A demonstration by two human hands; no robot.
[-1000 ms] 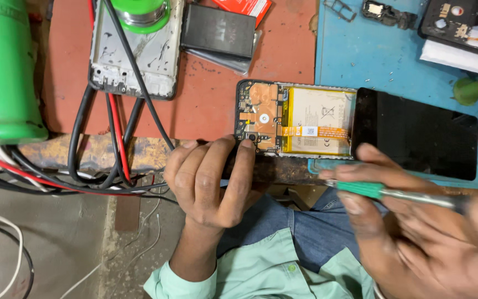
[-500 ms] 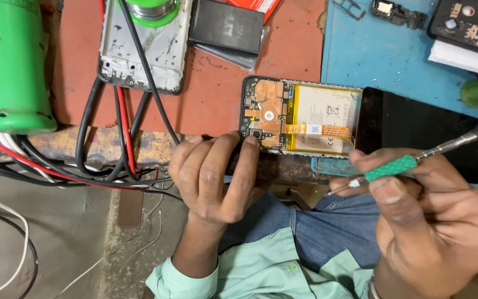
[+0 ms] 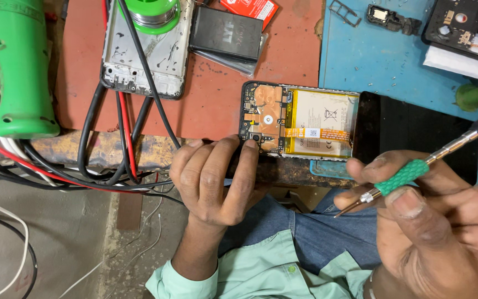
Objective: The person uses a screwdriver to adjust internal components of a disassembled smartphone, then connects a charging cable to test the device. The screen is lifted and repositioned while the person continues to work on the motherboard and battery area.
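Left hand (image 3: pixel 217 180) rests at the bench edge, fingertips (image 3: pixel 248 148) pressing the near corner of the opened phone (image 3: pixel 300 119), not closed around it. Phone lies back-off, straddling red mat (image 3: pixel 211 105) and blue mat (image 3: pixel 383 55), yellow battery (image 3: pixel 322 119) exposed. Right hand (image 3: pixel 443 221) pinches a green-handled screwdriver (image 3: pixel 410 173), tip off the phone, over the lap

The screwdriver (image 3: pixel 416 169) is now tilted more steeply than a second ago, when it was held nearly level: its dark cap is raised and its tip is pointed down, off the bench edge. The right hand (image 3: pixel 443 221) is seen nearer the camera.
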